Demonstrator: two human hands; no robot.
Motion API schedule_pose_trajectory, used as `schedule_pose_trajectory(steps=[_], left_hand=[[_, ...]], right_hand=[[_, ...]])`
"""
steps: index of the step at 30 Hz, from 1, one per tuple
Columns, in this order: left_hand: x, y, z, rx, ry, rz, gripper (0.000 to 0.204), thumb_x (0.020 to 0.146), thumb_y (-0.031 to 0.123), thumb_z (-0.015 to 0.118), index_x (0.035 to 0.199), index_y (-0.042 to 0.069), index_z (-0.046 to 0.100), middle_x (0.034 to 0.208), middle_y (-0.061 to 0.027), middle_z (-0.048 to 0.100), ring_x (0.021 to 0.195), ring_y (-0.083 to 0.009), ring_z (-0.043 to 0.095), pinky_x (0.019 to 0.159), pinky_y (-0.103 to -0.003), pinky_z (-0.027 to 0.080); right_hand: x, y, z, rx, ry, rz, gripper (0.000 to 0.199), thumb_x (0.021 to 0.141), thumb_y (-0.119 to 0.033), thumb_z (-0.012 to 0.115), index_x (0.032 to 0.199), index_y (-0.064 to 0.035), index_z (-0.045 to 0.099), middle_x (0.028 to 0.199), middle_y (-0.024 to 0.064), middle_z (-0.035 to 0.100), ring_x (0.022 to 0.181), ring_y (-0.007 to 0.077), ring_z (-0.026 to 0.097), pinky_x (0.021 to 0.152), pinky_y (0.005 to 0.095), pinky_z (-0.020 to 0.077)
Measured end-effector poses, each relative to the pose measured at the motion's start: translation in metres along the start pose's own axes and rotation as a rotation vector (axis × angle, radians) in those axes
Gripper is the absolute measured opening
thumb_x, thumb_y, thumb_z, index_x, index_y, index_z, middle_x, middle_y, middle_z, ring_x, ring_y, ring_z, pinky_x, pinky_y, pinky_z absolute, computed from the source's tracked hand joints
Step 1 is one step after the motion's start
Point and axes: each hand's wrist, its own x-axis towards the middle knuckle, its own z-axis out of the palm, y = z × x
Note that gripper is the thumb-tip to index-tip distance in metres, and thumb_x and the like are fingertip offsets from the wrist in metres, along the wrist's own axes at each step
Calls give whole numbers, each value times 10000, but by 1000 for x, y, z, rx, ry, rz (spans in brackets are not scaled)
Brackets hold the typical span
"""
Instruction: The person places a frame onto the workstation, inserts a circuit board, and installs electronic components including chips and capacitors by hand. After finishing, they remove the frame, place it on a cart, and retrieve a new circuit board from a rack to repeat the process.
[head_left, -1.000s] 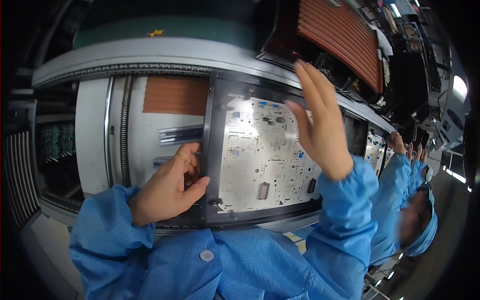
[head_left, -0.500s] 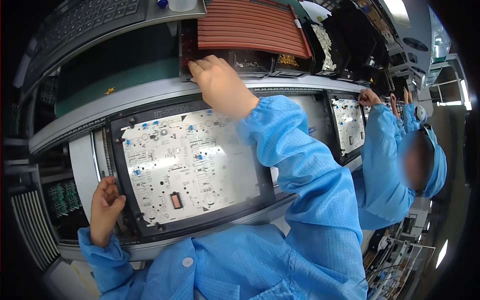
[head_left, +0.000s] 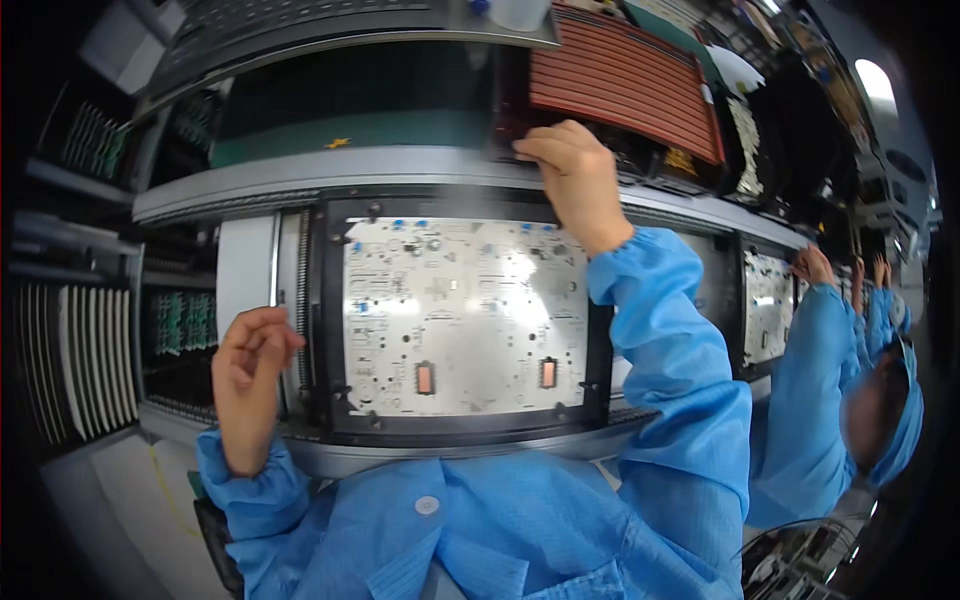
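Observation:
A white circuit board (head_left: 465,345) with small blue parts and two dark rectangular parts with copper-coloured centres lies in a black frame (head_left: 325,385) before me. My right hand (head_left: 580,180) is raised beyond the board's far right corner, beside a dark red bin (head_left: 512,100). Its thumb and fingertips are pinched together; whatever is between them cannot be made out. Left of the frame hovers my left hand (head_left: 250,370), fingers curled and thumb against them. What it may hold is hidden.
A ribbed red-brown panel (head_left: 620,75) rests over the parts bins; one holds yellow parts (head_left: 680,160), another whitish parts (head_left: 745,150). A yellow piece (head_left: 338,143) lies on the green surface beyond the rail (head_left: 270,185). To the right, a person in blue (head_left: 810,410) works at another board (head_left: 768,305).
The whole view has turned, shifting the scene to the right. My right hand has drawn its fingertips back to the bin's near edge. My left hand now sits slightly off the frame's left side.

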Motion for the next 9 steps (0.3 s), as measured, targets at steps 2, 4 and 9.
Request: schedule_pose_trajectory(steps=[2, 4, 9], left_hand=[[-4, 13, 16, -27, -45, 13, 174, 941, 48, 517, 1080, -25, 590, 856, -43, 627, 774, -67, 536, 720, -195, 425], [-13, 20, 31, -125, -87, -32, 170, 947, 56, 512, 1071, -26, 596, 865, -50, 629, 770, -75, 538, 717, -200, 428], [-18, 10, 59, -728, -208, -330, 319, 958, 162, 535, 1218, -21, 549, 1107, -132, 628, 981, -198, 597, 856, -292, 468]], right_hand=[[-1, -1, -3, 31, 0, 42, 245, 682, 129, 653, 853, -34, 718, 881, 92, 689, 827, 257, 638, 721, 343, 540], [0, -4, -3, 58, 20, 18, 226, 703, 125, 652, 864, -27, 701, 871, 87, 688, 818, 257, 638, 705, 331, 535], [-7, -66, -24, 370, -191, 93, 198, 728, 80, 624, 854, -65, 673, 898, 143, 675, 935, 274, 644, 856, 350, 514]])
